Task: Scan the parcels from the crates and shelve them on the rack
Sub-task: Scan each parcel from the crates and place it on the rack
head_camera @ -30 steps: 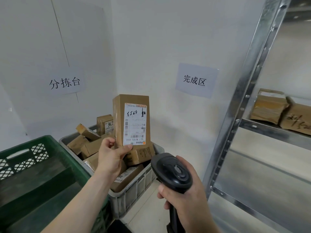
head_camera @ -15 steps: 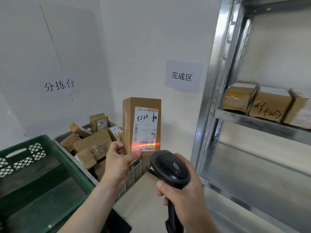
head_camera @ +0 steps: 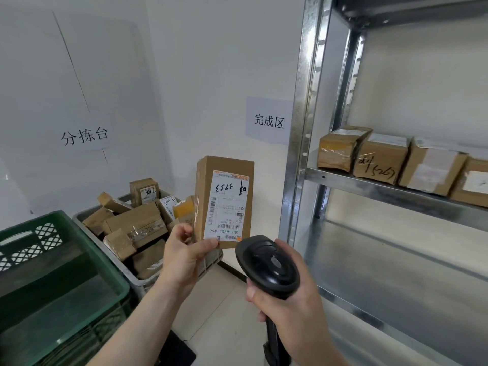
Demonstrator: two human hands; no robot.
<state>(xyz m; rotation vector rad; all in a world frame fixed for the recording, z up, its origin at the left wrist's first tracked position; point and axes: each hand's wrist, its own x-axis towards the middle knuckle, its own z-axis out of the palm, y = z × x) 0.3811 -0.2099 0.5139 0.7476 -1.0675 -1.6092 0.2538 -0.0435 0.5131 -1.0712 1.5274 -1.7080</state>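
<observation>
The metal rack (head_camera: 303, 133) fills the three o'clock side, cut off by the frame; four taped parcels (head_camera: 380, 158) sit on its shelf, the last one cropped. At eight o'clock a green crate (head_camera: 34, 233) runs out of view, touching a grey crate (head_camera: 137, 282) heaped with boxes. At centre, the left hand (head_camera: 184, 252) pinches an upright parcel (head_camera: 224, 202) by its lower corner, label inverted. At five o'clock the right hand (head_camera: 293, 299) grips a black scanner (head_camera: 266, 262), handle mostly hidden.

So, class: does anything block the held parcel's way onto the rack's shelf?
Nothing visible lies between the parcel in the left hand and the rack, though boxes already fill the shelf's visible front edge.
</observation>
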